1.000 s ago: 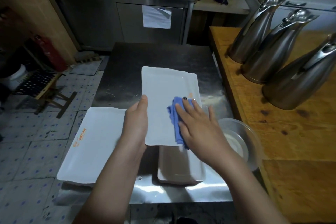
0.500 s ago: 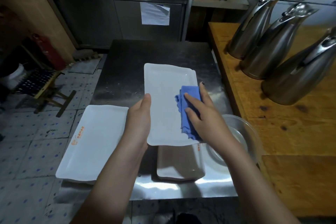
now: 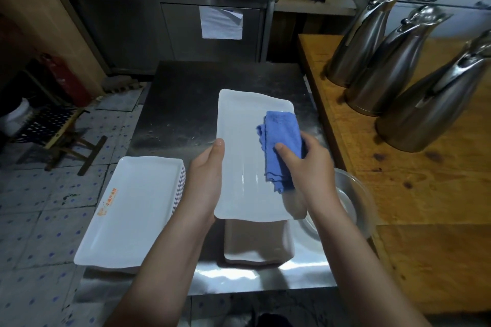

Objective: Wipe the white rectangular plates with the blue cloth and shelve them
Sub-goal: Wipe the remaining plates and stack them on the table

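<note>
Right hand (image 3: 310,156), now pinching the blue cloth (image 3: 281,141), has swept it to the far right of the plate (image 3: 244,167); left hand (image 3: 206,178) grips its left edge above the bench (image 3: 186,93), so wiping is ongoing and shelving pending.

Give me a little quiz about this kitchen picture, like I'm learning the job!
1. True or false: the right hand grips the cloth.
2. How many steel jugs stand on the wooden counter? A two, B three, C five.
3. Fill in: the left hand holds the plate by its ___ edge.
Key: 1 true; 2 B; 3 left.
</note>
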Demonstrator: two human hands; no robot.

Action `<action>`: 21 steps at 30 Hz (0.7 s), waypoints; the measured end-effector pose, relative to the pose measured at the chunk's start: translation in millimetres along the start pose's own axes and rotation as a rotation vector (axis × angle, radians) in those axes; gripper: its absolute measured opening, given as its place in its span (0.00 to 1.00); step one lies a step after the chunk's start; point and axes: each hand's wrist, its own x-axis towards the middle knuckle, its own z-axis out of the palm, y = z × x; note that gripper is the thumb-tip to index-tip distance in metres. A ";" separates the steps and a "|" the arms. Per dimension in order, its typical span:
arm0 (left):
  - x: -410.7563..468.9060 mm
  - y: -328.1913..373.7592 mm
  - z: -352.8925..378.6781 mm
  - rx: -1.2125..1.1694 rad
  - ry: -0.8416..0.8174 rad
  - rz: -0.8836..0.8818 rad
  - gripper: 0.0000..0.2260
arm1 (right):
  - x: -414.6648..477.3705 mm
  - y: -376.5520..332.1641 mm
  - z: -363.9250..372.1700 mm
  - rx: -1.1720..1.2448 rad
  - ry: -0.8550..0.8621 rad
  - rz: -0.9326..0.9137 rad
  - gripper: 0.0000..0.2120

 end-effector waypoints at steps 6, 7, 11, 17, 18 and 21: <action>4.4 -10.7 5.2 0.058 0.008 0.003 0.15 | -10.9 5.8 11.7 -0.080 0.109 -0.069 0.09; 5.0 -13.9 5.1 0.064 0.010 -0.002 0.16 | -11.2 6.6 12.5 -0.089 0.100 -0.069 0.08; 8.3 -26.5 4.8 0.072 0.031 -0.051 0.16 | -11.8 6.6 8.7 0.055 0.045 -0.048 0.09; 13.1 -45.8 1.3 0.056 0.036 -0.120 0.15 | -22.6 7.0 0.3 0.244 -0.055 -0.059 0.09; 12.7 -50.7 -0.4 0.062 0.035 -0.141 0.15 | -24.2 8.5 -0.1 0.302 -0.074 -0.010 0.09; 10.4 -70.9 -7.1 0.076 0.049 -0.195 0.15 | -27.4 18.3 -0.2 0.517 -0.133 0.203 0.10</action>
